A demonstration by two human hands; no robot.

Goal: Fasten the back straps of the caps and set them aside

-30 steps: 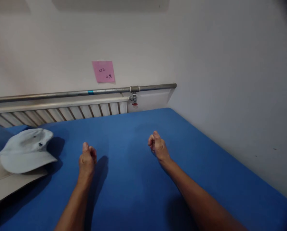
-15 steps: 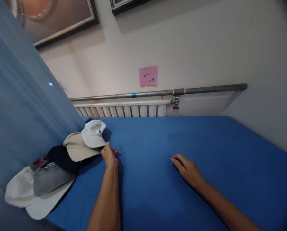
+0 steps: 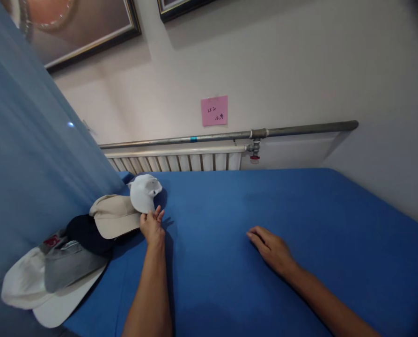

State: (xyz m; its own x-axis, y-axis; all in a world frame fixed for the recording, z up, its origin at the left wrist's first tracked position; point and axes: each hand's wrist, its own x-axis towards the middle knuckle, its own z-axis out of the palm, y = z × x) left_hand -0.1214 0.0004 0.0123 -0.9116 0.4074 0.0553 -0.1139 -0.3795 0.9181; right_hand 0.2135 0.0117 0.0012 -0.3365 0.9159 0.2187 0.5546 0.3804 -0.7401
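Observation:
A row of overlapping caps lies along the left edge of the blue surface. My left hand grips the brim of the white cap at the far end of the row and tilts it up. Behind it lie a beige cap, a dark navy cap, a grey cap and a white cap at the near end. My right hand rests flat on the blue surface, fingers stretched out, holding nothing.
A blue curtain hangs at the left. A white radiator and a metal pipe with a red valve run along the back wall. A pink note is stuck on the wall, with framed pictures above.
The view swung left, showing the row of caps. Both fists opened. My left hand reached the white cap, took its brim and tipped it up. My right hand settled flat on the surface.

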